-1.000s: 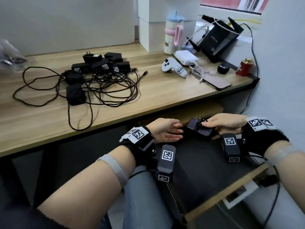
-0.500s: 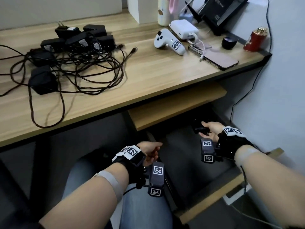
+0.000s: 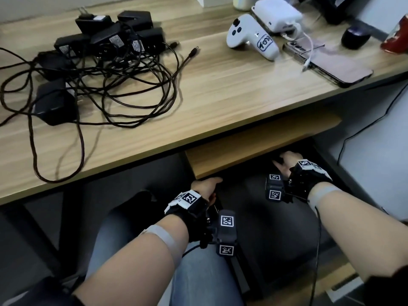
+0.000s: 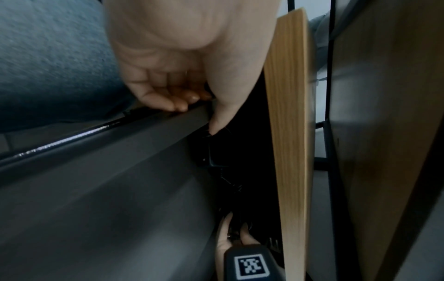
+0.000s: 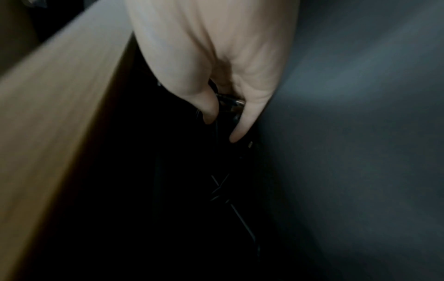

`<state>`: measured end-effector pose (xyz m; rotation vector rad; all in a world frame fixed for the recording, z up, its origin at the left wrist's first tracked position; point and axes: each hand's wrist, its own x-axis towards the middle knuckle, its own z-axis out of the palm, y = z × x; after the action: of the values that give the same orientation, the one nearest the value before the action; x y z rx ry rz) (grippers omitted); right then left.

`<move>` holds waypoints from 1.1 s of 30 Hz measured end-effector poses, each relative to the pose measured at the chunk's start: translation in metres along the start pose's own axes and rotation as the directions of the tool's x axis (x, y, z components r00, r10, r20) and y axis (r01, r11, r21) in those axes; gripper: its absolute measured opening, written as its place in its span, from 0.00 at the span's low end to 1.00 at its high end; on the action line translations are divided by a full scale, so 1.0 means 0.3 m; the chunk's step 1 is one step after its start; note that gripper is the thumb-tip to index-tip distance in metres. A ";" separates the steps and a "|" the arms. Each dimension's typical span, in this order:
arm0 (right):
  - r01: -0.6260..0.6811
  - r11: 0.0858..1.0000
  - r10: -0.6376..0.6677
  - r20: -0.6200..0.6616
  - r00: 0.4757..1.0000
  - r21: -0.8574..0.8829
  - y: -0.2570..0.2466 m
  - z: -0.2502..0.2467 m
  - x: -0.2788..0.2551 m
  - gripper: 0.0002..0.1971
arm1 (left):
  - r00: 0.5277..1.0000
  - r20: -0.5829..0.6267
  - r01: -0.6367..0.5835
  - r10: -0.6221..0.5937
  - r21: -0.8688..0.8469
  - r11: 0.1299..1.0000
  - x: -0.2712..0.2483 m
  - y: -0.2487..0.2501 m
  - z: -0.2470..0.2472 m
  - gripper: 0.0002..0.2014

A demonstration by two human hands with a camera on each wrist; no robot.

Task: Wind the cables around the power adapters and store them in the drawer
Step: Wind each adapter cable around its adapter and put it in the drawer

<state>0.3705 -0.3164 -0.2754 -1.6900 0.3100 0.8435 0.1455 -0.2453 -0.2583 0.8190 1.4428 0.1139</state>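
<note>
Under the desk the drawer (image 3: 254, 228) is pulled out, dark inside. My right hand (image 3: 281, 161) reaches deep into its far end and pinches a black power adapter (image 5: 228, 103) between thumb and fingers (image 5: 250, 114); its metal prongs show and a cable (image 5: 240, 218) trails below it. My left hand (image 3: 212, 184) grips the drawer's left side wall (image 4: 144, 144), fingers curled over the edge and thumb inside. Another black adapter (image 4: 213, 157) lies inside the drawer. On the desk, several black adapters (image 3: 110, 38) sit in a tangle of loose cables (image 3: 123, 85).
A wooden panel (image 3: 254, 146) hangs just above the drawer's far end, close over my right hand. On the desk's right stand a white controller (image 3: 251, 36), a white power bank (image 3: 276, 13), a phone (image 3: 337, 65) and a red can (image 3: 397, 40). My jeans-clad leg (image 3: 198, 279) is beside the drawer.
My right hand has carried the adapter deeper into the drawer, under the wooden panel. My left hand left the adapter and took hold of the drawer's left wall. The view tilted down.
</note>
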 end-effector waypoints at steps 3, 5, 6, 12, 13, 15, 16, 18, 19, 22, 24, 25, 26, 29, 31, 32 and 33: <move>0.208 0.742 -0.280 -0.012 0.960 -0.638 -0.018 0.015 -0.088 0.20 | 0.999 0.034 0.027 -0.026 -0.033 0.999 0.005 0.008 -0.009 0.14; 0.270 0.512 -0.307 0.120 0.944 -0.815 -0.014 0.014 -0.049 0.17 | 0.998 0.061 0.033 -0.031 -0.035 0.999 0.005 0.009 -0.016 0.15; 0.193 0.601 -0.220 0.072 0.973 -0.775 -0.003 0.008 -0.011 0.17 | 0.997 0.073 0.035 -0.032 -0.036 0.999 0.002 0.010 -0.019 0.15; 0.135 0.898 -0.176 -0.061 0.982 -0.418 0.020 -0.069 0.052 0.29 | 0.995 0.098 0.033 -0.031 -0.019 0.999 -0.017 -0.005 -0.028 0.15; 0.146 0.880 -0.176 -0.024 0.984 -0.452 0.022 -0.091 0.046 0.28 | 0.994 0.102 0.032 -0.031 -0.004 0.999 -0.025 -0.011 -0.030 0.15; 0.127 0.881 -0.129 0.028 0.991 -0.456 0.023 -0.136 0.019 0.25 | 0.990 0.131 0.050 -0.053 0.023 0.998 -0.050 -0.017 -0.033 0.15; 0.114 0.887 -0.106 0.041 0.993 -0.448 0.020 -0.157 0.003 0.23 | 0.986 0.152 0.065 -0.069 0.031 0.997 -0.066 -0.016 -0.033 0.15; 0.100 0.907 -0.091 0.043 0.995 -0.408 0.015 -0.187 -0.034 0.21 | 0.977 0.193 0.079 -0.089 0.061 0.995 -0.090 -0.011 -0.037 0.16; 0.105 0.924 -0.089 0.061 0.994 -0.368 0.010 -0.201 -0.054 0.21 | 0.974 0.209 0.073 -0.089 0.082 0.994 -0.103 -0.007 -0.042 0.17; 0.092 0.988 -0.078 0.113 0.991 -0.123 -0.028 -0.225 -0.128 0.21 | 0.963 0.260 0.032 -0.067 0.139 0.990 -0.142 0.016 -0.065 0.17; 0.131 0.990 -0.125 0.099 0.987 -0.059 -0.064 -0.216 -0.196 0.20 | 0.933 0.355 0.000 -0.062 0.172 0.985 -0.194 0.039 -0.083 0.17; 0.167 0.984 -0.163 0.070 0.984 -0.055 -0.084 -0.206 -0.233 0.19 | 0.906 0.419 -0.025 -0.057 0.188 0.982 -0.227 0.056 -0.091 0.17; 0.228 0.971 -0.227 0.030 0.973 -0.070 -0.103 -0.193 -0.266 0.18 | 0.878 0.476 -0.057 -0.048 0.204 0.977 -0.263 0.076 -0.098 0.17; 0.493 0.860 -0.507 -0.110 0.855 -0.133 -0.160 -0.144 -0.380 0.13 | 0.805 0.593 -0.203 0.022 0.240 0.949 -0.376 0.160 -0.120 0.15; 0.608 0.780 -0.624 -0.118 0.772 -0.146 -0.218 -0.095 -0.471 0.12 | 0.762 0.640 -0.299 0.100 0.210 0.931 -0.451 0.232 -0.149 0.15; 0.640 0.759 -0.650 -0.086 0.755 -0.125 -0.247 -0.065 -0.516 0.10 | 0.746 0.651 -0.328 0.142 0.173 0.929 -0.484 0.267 -0.168 0.14; 0.665 0.740 -0.671 -0.049 0.739 -0.098 -0.279 -0.028 -0.563 0.10 | 0.733 0.653 -0.350 0.190 0.123 0.929 -0.516 0.303 -0.198 0.13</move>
<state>0.3053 -0.3368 -0.0996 -1.7285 -0.2873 0.2400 0.1015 -0.2364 -0.0747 1.1372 0.6881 -0.1154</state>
